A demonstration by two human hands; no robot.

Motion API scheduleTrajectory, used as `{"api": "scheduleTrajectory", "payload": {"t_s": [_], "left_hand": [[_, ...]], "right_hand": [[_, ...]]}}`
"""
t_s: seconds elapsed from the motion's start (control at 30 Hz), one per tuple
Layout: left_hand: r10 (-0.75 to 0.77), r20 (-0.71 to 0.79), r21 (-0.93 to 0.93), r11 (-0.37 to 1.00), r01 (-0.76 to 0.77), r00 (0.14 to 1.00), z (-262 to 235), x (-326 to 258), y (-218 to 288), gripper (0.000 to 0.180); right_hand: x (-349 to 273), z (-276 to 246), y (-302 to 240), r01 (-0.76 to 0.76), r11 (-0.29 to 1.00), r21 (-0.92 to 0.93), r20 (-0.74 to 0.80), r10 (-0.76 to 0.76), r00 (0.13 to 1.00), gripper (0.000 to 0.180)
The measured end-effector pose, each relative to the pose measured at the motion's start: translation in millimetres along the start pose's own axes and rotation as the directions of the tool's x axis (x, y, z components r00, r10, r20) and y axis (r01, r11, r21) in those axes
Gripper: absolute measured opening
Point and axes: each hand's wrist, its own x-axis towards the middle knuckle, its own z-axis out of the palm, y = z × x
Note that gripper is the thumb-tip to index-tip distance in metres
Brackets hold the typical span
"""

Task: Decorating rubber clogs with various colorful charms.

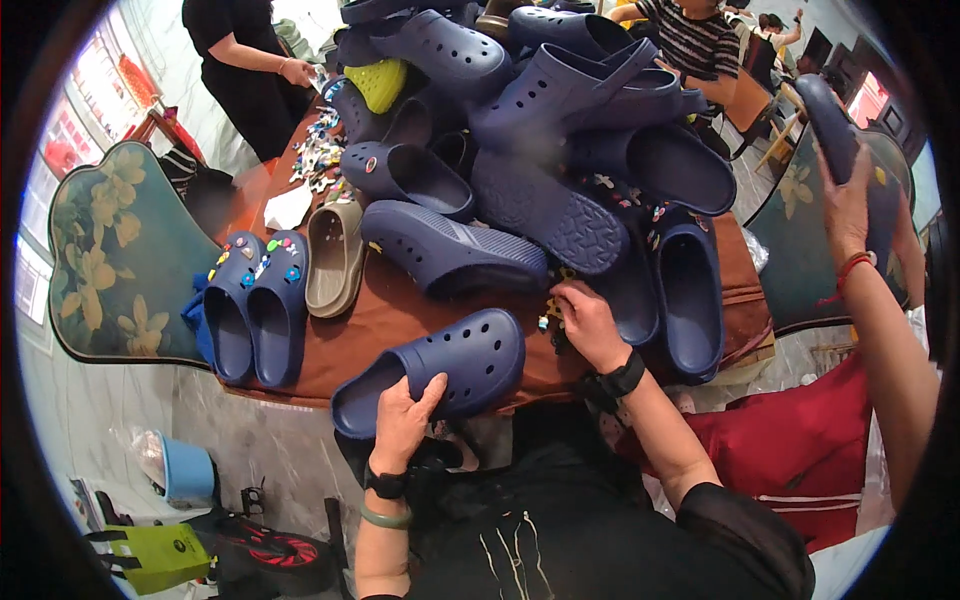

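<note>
My left hand (405, 415) grips a navy clog (465, 365) at the table's near edge, thumb on its upper. The clog's holes are bare and its toe points right. My right hand (590, 325) reaches to small shoe charms (543, 322) on the table, just beyond that clog. Its fingertips are pinched together; what is between them is too small to make out. Behind both hands, another navy clog (450, 248) leans on its side near an upturned clog (550, 210) with its sole showing.
Navy clogs (560, 95) are heaped on the brown-covered table (340, 345). At left stand a charm-covered pair (255, 310) and a grey-beige clog (335, 260). More charms (318, 150) lie farther back. A co-worker's hand (848, 200) at right lifts a clog; other people stand or sit beyond.
</note>
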Motion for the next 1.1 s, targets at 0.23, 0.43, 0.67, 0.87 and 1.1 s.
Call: {"api": "scheduleTrajectory", "payload": {"t_s": [0.23, 0.43, 0.67, 0.87, 1.1], "left_hand": [[0.031, -0.037, 0.025, 0.999, -0.03, 0.999, 1, -2, 0, 0.034], [0.035, -0.056, 0.031, 0.999, -0.034, 0.998, 4, -5, 5, 0.036], [0.072, -0.054, 0.082, 0.994, -0.067, 0.996, 2, -6, 5, 0.04], [-0.003, 0.009, -0.148, 0.989, 0.004, 1.0, 0, -3, 22, 0.039], [0.066, 0.067, -0.128, 0.99, -0.057, 0.996, 5, -8, 1, 0.034]], "right_hand": [[0, 8, 9, 0.037, 0.956, -0.292, 0.045, -0.025, 0.999, 0.03], [-4, -5, -2, 0.039, 0.956, -0.292, 0.083, -0.015, 0.996, 0.031], [-9, -8, -3, 0.135, 0.904, -0.407, 0.196, -0.059, 0.979, 0.022], [-11, -8, -12, 0.147, 0.926, -0.348, 0.09, -0.123, 0.988, 0.013], [1, 7, -64, 0.189, 0.964, 0.187, -0.026, -0.187, 0.982, 0.027]]}}
